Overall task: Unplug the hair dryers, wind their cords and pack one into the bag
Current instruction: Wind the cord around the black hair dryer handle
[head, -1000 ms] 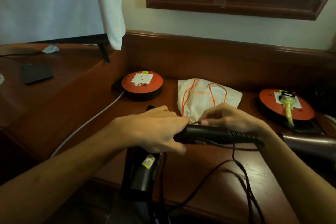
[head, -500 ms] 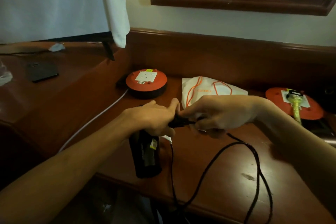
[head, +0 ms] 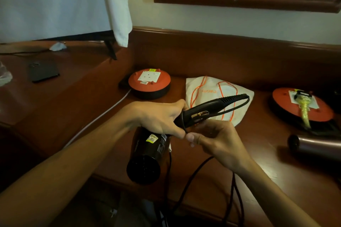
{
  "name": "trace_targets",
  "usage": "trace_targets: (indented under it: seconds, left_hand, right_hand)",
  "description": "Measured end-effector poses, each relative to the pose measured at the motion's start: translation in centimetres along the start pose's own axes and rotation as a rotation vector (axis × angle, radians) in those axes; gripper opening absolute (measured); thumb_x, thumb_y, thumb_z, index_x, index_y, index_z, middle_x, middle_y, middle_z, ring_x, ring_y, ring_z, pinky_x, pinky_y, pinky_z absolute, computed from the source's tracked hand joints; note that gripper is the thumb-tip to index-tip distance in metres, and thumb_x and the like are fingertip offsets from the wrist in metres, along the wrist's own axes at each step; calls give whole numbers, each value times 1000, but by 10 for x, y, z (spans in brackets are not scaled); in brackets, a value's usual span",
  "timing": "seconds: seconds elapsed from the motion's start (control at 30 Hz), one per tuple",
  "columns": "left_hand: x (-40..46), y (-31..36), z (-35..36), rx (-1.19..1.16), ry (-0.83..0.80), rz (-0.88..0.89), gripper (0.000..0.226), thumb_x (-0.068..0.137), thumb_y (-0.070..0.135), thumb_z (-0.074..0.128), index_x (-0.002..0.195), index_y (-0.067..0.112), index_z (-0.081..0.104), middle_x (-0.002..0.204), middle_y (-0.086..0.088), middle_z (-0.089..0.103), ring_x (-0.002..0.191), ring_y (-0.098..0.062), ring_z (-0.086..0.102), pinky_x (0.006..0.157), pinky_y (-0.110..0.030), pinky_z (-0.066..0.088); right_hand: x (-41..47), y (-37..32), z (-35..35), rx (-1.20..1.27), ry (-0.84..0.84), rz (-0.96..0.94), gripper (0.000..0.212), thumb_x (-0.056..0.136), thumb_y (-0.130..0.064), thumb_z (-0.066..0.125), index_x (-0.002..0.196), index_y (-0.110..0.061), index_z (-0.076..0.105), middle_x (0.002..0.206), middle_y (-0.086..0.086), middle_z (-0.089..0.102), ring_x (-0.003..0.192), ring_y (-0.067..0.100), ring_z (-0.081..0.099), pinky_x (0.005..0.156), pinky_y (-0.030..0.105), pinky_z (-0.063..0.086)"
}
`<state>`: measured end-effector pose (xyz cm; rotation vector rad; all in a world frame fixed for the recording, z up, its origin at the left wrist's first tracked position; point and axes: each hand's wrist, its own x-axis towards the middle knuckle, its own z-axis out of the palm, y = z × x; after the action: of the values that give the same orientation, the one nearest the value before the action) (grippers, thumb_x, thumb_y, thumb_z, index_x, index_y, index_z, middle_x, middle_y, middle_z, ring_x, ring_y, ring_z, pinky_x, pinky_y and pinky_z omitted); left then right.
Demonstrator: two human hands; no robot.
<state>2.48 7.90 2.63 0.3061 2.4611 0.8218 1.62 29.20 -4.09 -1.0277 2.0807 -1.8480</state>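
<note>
A: What does the left hand (head: 158,118) have?

B: It is closed around the black dryer (head: 147,153) where the handle meets the body. The barrel hangs down over the desk (head: 212,153) edge, and the handle points up and right toward the bag (head: 206,86).

A: And the right hand (head: 212,138)?

B: Its fingertips pinch the cord (head: 193,177) just under the handle. One loop already runs from the handle's tip back along it; the rest trails off the desk.

A: How should the winding go?

B: Probably with steady light tension, each turn lying beside the last along the handle, the left thumb pinning every turn. Pulling hard at the strain relief could kink the cord.

A: The other dryer (head: 317,147)?

B: It lies at the right edge, near the red reel (head: 287,108) that has a plug in its socket. The near reel (head: 149,81) has an empty socket.
</note>
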Motion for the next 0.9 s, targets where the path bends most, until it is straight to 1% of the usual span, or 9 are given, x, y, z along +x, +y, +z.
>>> trace_targets:
  seconds: [0.07,0.13,0.2,0.3,0.37,0.5,0.57,0.7,0.9]
  left_hand:
    - [-4,5,3,21,-4,0,44,90,29,73,117,29,39,92,6,58,80,-10,61,73,-31,49]
    - [-8,10,7,39,15,5,39,89,29,73,112,31,41,89,8,58,78,-8,60,71,-28,48]
    - [-13,17,13,49,23,12,39,89,28,74,111,30,43,88,9,59,72,-4,59,67,-24,48]
    - [-16,28,26,201,-28,23,45,89,27,73,119,20,41,92,2,60,64,-3,57,56,-17,44]
    - [-15,35,34,364,-49,19,57,90,35,72,129,14,36,94,0,60,72,-12,57,58,-22,43]
    - [-10,39,42,609,-29,-5,65,91,46,68,134,11,33,80,7,43,82,-26,52,65,-31,33]
    - [-8,39,48,672,-22,-15,67,93,46,66,136,10,31,76,8,39,78,-23,48,71,-33,31]
    - [-2,30,58,791,37,-10,69,93,45,64,142,9,30,72,9,39,60,-13,37,85,-36,37]
    - [2,19,53,762,99,-43,89,96,43,65,160,17,8,71,7,42,64,-16,45,75,-31,31]
  right_hand:
    - [0,1,-4,-39,-7,-45,24,80,-20,81,102,-14,76,86,0,78,60,5,65,54,13,44]
    - [-2,11,-10,-160,-79,-28,22,84,-35,79,89,-14,78,65,-2,69,53,7,57,52,23,41]
    - [-2,24,-20,-183,-200,75,41,88,-47,74,75,-8,75,52,3,55,48,13,46,50,27,35]
    - [10,24,-37,-59,-384,255,24,85,-36,79,90,-12,76,70,6,66,64,10,62,61,23,49]
    - [27,18,-48,-201,-567,230,22,87,-24,77,94,-3,74,76,8,69,67,6,64,62,19,48]
    - [53,6,-54,-477,-655,261,28,92,-19,74,70,-3,70,59,5,62,52,11,54,51,22,39]
    - [58,1,-53,-539,-690,275,28,91,-19,75,67,-8,68,56,-1,59,49,8,51,51,22,39]
    - [65,-10,-56,-383,-733,346,15,99,-10,64,96,1,72,71,10,58,59,16,50,56,24,43]
    - [62,-25,-64,-64,-745,477,24,100,8,48,118,12,63,77,21,60,43,17,43,49,22,47]
